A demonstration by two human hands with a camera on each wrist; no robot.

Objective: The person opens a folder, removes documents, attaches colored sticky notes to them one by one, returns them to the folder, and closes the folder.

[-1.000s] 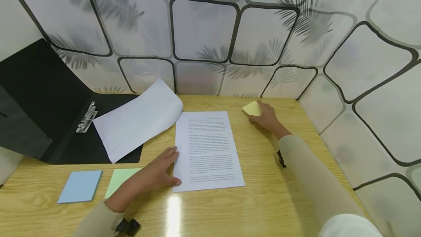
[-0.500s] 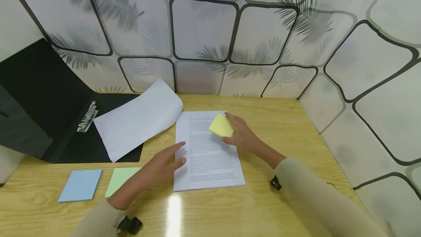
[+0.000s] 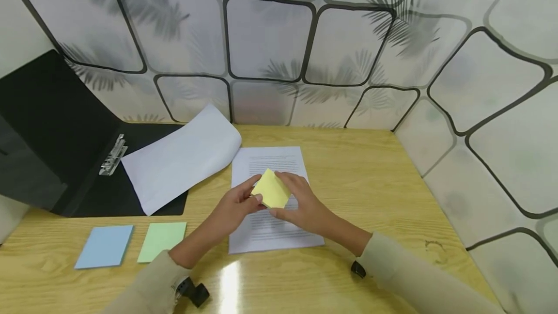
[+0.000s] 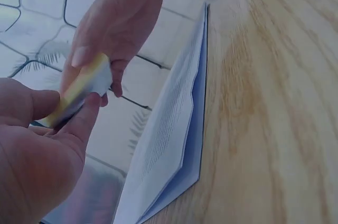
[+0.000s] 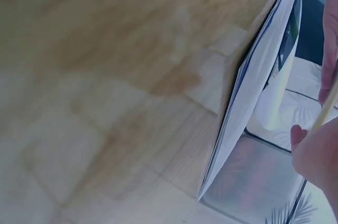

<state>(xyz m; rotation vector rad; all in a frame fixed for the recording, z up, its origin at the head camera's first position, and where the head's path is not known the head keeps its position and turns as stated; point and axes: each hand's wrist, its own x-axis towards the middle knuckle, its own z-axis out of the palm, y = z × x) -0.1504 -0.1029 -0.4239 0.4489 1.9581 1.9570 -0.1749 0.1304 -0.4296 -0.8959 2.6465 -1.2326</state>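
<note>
A yellow sticky note pad is raised over the printed sheets, one corner pointing toward the back wall. My left hand pinches its left side, thumb on top and fingers beneath. On the opposite side, my right hand holds the pad between thumb and fingers. Seen edge-on in the left wrist view, the pad is a thick block with a pale underside, gripped from both ends. The right wrist view catches just a thin yellow edge of the pad beside my right hand.
Blue and green sticky note pads lie at the front left. Behind them an open black clip folder carries loose white paper, its cover leaning against the patterned wall. All stand on a wooden table.
My right hand has brought the yellow sticky note pad from the back right of the table leftward over the printed sheets. My left hand has left the paper's edge and taken hold of the pad.
</note>
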